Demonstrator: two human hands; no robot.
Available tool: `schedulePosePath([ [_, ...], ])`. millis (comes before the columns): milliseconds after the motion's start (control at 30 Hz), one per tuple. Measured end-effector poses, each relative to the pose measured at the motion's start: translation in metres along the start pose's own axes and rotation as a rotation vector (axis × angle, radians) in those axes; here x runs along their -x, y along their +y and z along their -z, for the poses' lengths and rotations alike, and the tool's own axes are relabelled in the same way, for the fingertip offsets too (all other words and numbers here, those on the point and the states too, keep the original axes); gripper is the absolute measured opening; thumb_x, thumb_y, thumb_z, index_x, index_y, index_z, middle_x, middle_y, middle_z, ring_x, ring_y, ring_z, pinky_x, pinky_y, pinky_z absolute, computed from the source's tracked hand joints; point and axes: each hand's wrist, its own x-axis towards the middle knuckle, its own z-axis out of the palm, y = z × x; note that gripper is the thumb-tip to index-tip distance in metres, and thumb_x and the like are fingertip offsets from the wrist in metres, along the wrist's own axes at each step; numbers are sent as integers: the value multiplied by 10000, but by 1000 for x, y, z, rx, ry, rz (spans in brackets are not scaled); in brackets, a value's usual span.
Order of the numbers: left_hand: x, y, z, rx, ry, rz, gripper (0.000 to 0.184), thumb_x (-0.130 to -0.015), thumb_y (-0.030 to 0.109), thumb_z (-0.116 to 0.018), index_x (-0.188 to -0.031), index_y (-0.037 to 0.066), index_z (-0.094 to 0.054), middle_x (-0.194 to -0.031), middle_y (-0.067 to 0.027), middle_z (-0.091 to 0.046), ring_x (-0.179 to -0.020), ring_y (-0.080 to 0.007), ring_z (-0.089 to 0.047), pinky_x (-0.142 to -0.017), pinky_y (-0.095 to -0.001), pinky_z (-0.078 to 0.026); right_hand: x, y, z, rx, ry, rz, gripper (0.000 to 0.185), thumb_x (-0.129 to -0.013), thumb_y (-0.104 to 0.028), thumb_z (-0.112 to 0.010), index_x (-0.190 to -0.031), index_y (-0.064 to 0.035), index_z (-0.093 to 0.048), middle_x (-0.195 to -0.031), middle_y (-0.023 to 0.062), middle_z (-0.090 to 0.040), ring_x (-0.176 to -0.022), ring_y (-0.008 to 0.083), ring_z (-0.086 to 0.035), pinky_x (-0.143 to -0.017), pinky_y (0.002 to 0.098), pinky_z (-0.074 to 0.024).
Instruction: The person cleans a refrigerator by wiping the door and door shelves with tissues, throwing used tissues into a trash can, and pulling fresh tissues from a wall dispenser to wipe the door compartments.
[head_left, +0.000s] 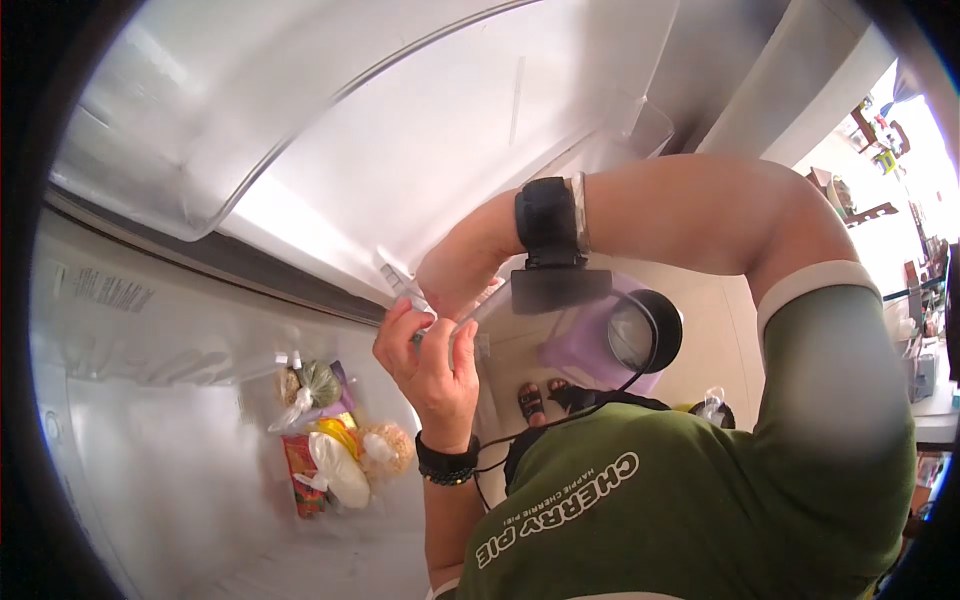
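Note:
My left hand point(430, 365), with a dark beaded band at its wrist, is raised at the edge of the fridge door. Its fingers are bent closed around a small whitish, ridged piece point(398, 284) whose kind I cannot make out. Just beyond it is my right hand point(462, 268), with a black strapped device point(550, 225) on the wrist. The right hand is close to the same piece and the door's inner wall, and its fingers are mostly hidden. A clear door shelf point(190, 160) curves above both hands.
Bagged foods point(335, 435), some in red and yellow packaging, lie inside the white fridge compartment point(170, 470). A purple container point(590, 340) stands on the tiled floor point(715, 330) near my sandalled feet. Cables hang across my green shirt. Assorted household items are at the far right.

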Motion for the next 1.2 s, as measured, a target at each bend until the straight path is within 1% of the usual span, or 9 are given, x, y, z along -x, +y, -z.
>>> schedulePosePath([
  [133,1,-1,0,2,2,-8,246,-739,72,-737,-903,68,-555,-1010,-90,-487,-1074,-338,-482,-880,-448,-395,16,-4,3,-82,-24,-65,323,-770,-272,-516,-791,28,-634,-677,140,-592,-656,258,-558,-608,361,-448],
  [233,1,1,1,-4,-9,-2,246,-741,72,-735,-905,66,-553,-1004,-92,-489,-1071,-337,-483,-880,-444,-396,17,4,-7,-173,115,-17,290,-783,-265,-533,-795,4,-642,-684,137,-597,-677,251,-571,-627,362,-452],
  [333,0,2,0,-12,-18,-1,241,-746,75,-732,-908,64,-554,-995,-97,-491,-1065,-338,-485,-879,-441,-397,13,13,-27,-276,381,128,253,-792,-256,-555,-783,-23,-653,-663,118,-588,-691,245,-583,-642,356,-452],
  [433,0,1,-1,-20,-16,-9,243,-746,80,-733,-909,61,-554,-992,-101,-492,-1060,-340,-487,-876,-442,-402,11,21,-29,-261,405,316,251,-816,-250,-565,-818,-16,-654,-644,120,-557,-649,243,-516,-631,358,-427],
  [533,-1,0,-2,-33,-18,-22,248,-743,87,-738,-907,60,-554,-993,-101,-492,-1057,-340,-487,-873,-446,-408,14,25,-6,-96,49,269,254,-826,-244,-574,-863,1,-634,-627,133,-516,-627,241,-400,-614,372,-391],
  [633,-1,1,-2,-38,-15,-23,250,-742,93,-741,-904,60,-554,-996,-97,-496,-1057,-339,-488,-874,-449,-411,16,26,-5,-90,-9,285,249,-836,-229,-558,-860,13,-610,-620,147,-487,-636,237,-316,-599,385,-358],
  [833,-2,4,0,-63,-20,-11,248,-741,95,-742,-899,59,-555,-1014,-92,-506,-1069,-334,-489,-883,-446,-399,23,11,7,3,-137,87,199,-793,-169,-540,-778,17,-612,-592,129,-426,-610,234,-321,-582,387,-350],
  [933,-3,7,-2,-77,-12,11,241,-738,96,-744,-884,58,-557,-1013,-89,-501,-1066,-337,-489,-883,-446,-396,22,14,7,62,-96,69,158,-741,-123,-535,-750,13,-616,-585,124,-385,-605,230,-312,-568,391,-338],
  [1200,-3,9,-2,-94,-18,24,233,-729,94,-749,-863,58,-562,-1007,-86,-491,-1066,-345,-493,-874,-450,-394,30,11,8,123,-25,87,178,-698,-92,-500,-730,41,-613,-626,183,-517,-589,267,-415,-592,395,-389],
])
